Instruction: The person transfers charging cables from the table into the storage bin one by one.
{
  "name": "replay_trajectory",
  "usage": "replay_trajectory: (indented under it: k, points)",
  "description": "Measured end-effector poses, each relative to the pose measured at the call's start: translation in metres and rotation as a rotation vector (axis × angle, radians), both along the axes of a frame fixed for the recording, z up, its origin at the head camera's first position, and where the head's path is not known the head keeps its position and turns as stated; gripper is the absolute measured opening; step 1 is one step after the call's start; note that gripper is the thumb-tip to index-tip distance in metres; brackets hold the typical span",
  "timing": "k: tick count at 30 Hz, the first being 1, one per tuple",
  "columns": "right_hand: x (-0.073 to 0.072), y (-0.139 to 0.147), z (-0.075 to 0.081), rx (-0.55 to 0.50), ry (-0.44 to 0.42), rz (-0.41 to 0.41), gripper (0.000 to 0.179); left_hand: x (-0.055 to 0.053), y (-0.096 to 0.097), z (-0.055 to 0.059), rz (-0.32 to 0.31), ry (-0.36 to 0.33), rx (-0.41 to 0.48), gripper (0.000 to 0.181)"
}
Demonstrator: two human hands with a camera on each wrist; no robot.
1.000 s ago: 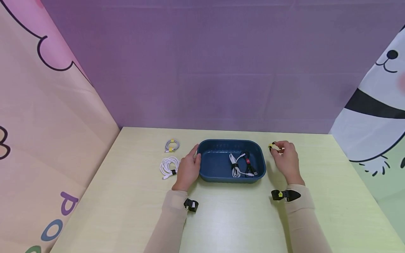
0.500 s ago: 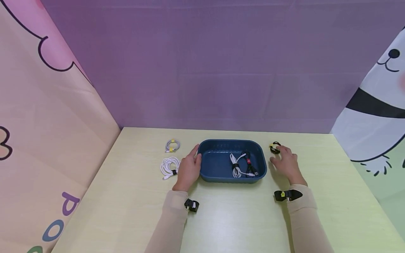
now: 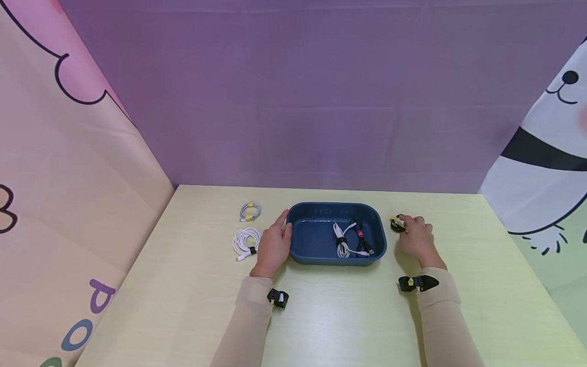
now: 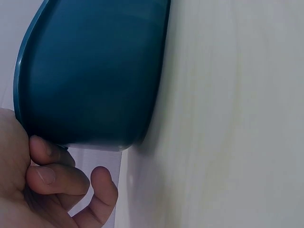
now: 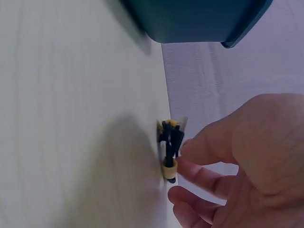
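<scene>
My left hand (image 3: 272, 247) holds the left end of a dark blue plastic bin (image 3: 312, 239). In the left wrist view its curled fingers (image 4: 59, 179) lie against the outer end wall of the bin. A bundled white cable (image 3: 340, 239) with a black tie and a black cable (image 3: 360, 234) with a red tag lie inside, toward the right. Right of the bin, my right hand (image 3: 416, 238) pinches a small coiled black cable (image 3: 396, 224) with yellow ties. In the right wrist view the thumb and a finger meet the edge of this coil (image 5: 170, 147), close over the table.
Left of the bin lie a coiled grey cable (image 3: 249, 211) with yellow ties and a coiled white cable (image 3: 246, 240) with a black tie. The pale table (image 3: 330, 316) ends at a purple backdrop (image 3: 321, 102), with printed cloths on both sides.
The right fingers loosened from the black coil, then closed on it again, and the coil now lies slightly nearer me. My left hand and the bin have stayed put.
</scene>
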State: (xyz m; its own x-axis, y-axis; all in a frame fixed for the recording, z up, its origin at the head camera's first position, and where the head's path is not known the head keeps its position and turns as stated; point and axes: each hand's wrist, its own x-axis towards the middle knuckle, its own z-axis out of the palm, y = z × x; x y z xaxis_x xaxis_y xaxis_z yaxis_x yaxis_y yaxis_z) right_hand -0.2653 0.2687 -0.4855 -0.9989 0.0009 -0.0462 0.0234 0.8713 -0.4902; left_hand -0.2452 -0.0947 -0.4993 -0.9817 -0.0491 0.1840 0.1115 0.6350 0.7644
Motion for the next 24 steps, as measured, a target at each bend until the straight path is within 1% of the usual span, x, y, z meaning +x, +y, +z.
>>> replay_trajectory:
  k: [5, 8, 12, 15, 17, 20, 24]
  points:
    - [0.0007, 0.001, 0.0026, -0.015, 0.01, 0.029, 0.051, -0.0002, 0.0, 0.0006, 0.0, 0.005, 0.005, 0.047]
    - [0.001, 0.0011, 0.0034, -0.033, 0.031, 0.01, 0.054, -0.0005, 0.0001, 0.0013, 0.002, 0.005, 0.004, 0.046]
    - [0.002, 0.0016, 0.0023, -0.037, 0.088, -0.019, 0.061, -0.0007, 0.0, 0.002, -0.002, 0.003, 0.002, 0.046]
    - [0.003, 0.0022, 0.0009, -0.019, 0.102, -0.006, 0.067, -0.0004, 0.0001, 0.0018, -0.006, 0.003, 0.003, 0.047]
    - [0.0028, 0.0028, -0.0004, -0.004, 0.084, 0.015, 0.068, 0.0, 0.0002, 0.0018, -0.009, 0.003, 0.004, 0.047]
    - [0.0026, 0.003, -0.0022, 0.019, 0.019, 0.036, 0.065, 0.001, 0.0003, 0.0015, -0.007, -0.003, 0.007, 0.047]
    - [0.0025, 0.0026, -0.0025, 0.023, -0.041, 0.033, 0.06, 0.0017, 0.0003, 0.0013, -0.003, -0.01, 0.006, 0.047]
